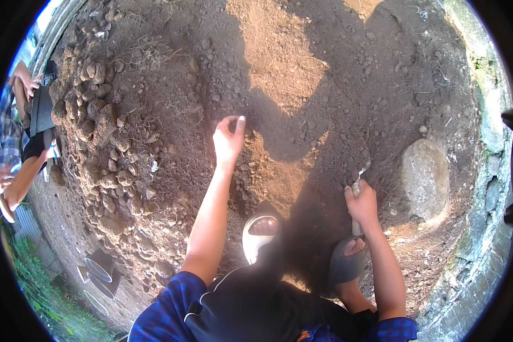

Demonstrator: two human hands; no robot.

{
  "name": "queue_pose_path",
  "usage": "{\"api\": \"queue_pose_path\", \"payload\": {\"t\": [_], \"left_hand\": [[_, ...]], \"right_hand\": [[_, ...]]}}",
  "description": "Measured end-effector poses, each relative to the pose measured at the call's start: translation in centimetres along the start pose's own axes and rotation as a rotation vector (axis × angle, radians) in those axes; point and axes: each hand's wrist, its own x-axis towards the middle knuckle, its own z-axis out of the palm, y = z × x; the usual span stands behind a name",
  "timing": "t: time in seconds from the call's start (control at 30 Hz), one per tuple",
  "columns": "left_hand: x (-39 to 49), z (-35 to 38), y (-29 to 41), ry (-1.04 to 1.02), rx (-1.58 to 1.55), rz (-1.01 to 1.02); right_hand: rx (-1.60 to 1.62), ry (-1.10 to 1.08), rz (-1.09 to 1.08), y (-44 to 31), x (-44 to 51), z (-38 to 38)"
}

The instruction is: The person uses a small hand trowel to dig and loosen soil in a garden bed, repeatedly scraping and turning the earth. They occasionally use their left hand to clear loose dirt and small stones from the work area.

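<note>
My right hand (362, 204) is closed around the handle of a small hand trowel (356, 188). The trowel's thin metal neck points away from me, and its blade is hard to make out against the dark soil. Off to the left, my left hand (228, 141) hovers low over the loose brown soil (278, 179), thumb raised and fingers curled. Whether anything sits between those fingers cannot be told. Below the hands are my feet in slide sandals; the left sandal (256, 237) is in sunlight, while the right sandal (344, 265) is shaded.
A long heap of soil-covered lumps (109, 179), tubers or stones, lies left with dry roots (147, 55). Right are a large flat stone (425, 179) and a stone wall (491, 124). Another person's arm (25, 179) shows far left; black pots (100, 267) lie lower left.
</note>
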Motion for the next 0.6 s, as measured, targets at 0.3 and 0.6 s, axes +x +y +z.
{"api": "queue_pose_path", "payload": {"t": [0.3, 0.6], "left_hand": [[-3.0, 1.0, -1.9, -0.004, 0.532, 0.515], [-0.3, 2.0, -1.6, 0.159, 0.58, 0.56]], "right_hand": [[0.04, 0.007, -0.008, 0.2, 0.1, 0.0], [0.065, -0.007, -0.006, 0.5, 0.2, 0.1]]}}
